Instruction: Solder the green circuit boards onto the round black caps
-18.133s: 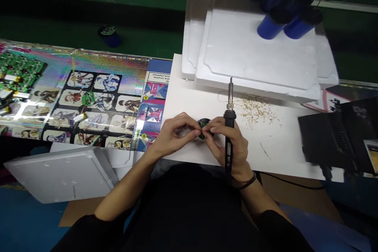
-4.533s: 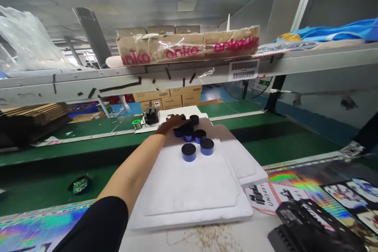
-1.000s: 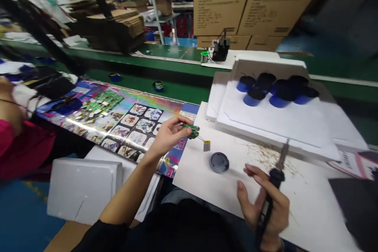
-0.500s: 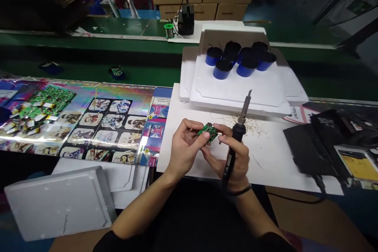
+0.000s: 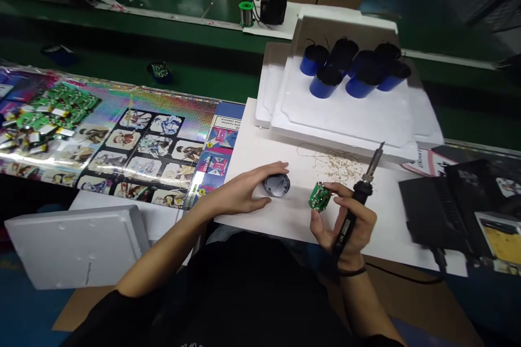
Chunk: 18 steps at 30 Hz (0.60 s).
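Observation:
My left hand (image 5: pixel 248 191) curves round a dark round cup (image 5: pixel 277 185) with a shiny grey face, thumb and fingers at opposite sides of its rim. Whether the cup rests on the white sheet or is slightly raised is hard to tell. In my right hand (image 5: pixel 352 222) are two things: a small green circuit board (image 5: pixel 319 197), pinched between thumb and fingertips, and a black soldering iron (image 5: pixel 352 211). The iron lies across the hand with its metal tip pointing up and right, away from the board.
Several blue cups (image 5: pixel 325 82) stand on white foam trays (image 5: pixel 342 119). Wire scraps (image 5: pixel 337 165) litter the white sheet (image 5: pixel 244 143). Green boards (image 5: pixel 61 105) lie on printed film at left. A black box (image 5: pixel 431 217) sits right; a solder spool (image 5: pixel 246 13) stands behind.
My hands have separated. The left has let go of the circuit board and is now at the round cup; the right has moved right with the board and soldering iron. The view has shifted.

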Tool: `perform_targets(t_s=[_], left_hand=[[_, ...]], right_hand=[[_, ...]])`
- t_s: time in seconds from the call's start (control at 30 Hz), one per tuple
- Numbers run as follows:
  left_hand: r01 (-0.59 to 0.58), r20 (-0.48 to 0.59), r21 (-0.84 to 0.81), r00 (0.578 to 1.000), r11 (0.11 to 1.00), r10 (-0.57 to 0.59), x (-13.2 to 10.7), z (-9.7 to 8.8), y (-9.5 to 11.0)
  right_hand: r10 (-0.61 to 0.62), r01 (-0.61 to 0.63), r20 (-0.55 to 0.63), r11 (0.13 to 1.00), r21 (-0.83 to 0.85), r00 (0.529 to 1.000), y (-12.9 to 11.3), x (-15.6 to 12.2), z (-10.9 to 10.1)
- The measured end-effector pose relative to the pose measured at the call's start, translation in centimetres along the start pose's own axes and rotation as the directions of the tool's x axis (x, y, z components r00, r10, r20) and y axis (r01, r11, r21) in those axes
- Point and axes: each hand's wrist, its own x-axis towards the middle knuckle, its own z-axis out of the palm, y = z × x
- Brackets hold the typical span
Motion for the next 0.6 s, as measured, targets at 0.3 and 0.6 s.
perform_targets(t_s=[0.3,0.6], left_hand=[[0.207,-0.251,0.16,0.954,0.965,-0.163,0.8,3.8,0.9],[0.209,-0.322,0.12,0.933,0.971,-0.161,1.1,4.5,0.7]], right_hand=[[0.029,-0.024,0.068,0.998,-0.064,0.997,0.0,-0.6,0.2],[0.031,-0.02,0.113,0.996,-0.091,0.993,0.2,-0.6,0.4]])
